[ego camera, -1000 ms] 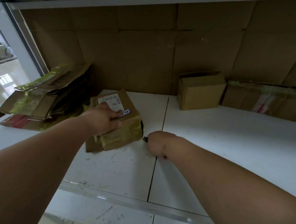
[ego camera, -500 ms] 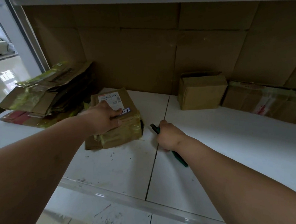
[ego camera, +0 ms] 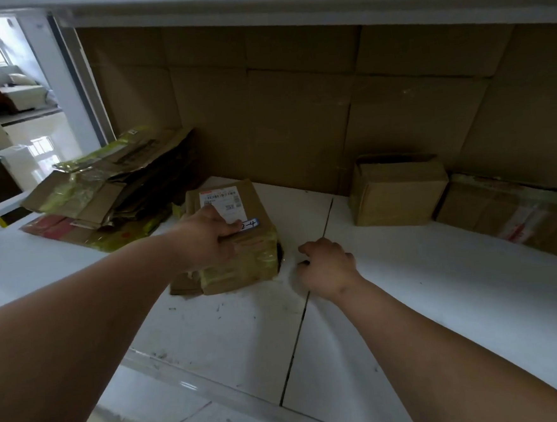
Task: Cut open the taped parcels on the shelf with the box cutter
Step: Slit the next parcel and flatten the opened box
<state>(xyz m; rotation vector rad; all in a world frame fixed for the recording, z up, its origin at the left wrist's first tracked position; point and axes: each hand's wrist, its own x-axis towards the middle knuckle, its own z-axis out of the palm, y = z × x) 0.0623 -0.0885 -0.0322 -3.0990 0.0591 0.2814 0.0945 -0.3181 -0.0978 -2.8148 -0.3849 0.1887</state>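
Left hand (ego camera: 211, 237) holds the parcel (ego camera: 240, 243) on the scuffed white shelf (ego camera: 440, 282); right hand's (ego camera: 329, 268) grip unclear.

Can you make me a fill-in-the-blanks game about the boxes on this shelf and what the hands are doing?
1. The left hand holds a taped parcel with a white ____ stuck on top.
2. The right hand is on the ____ shelf beside that parcel.
3. The plain box stands against the ____ back wall.
4. The flattened boxes lie to the ____ of the held parcel.

Missing words: label; white; cardboard; left
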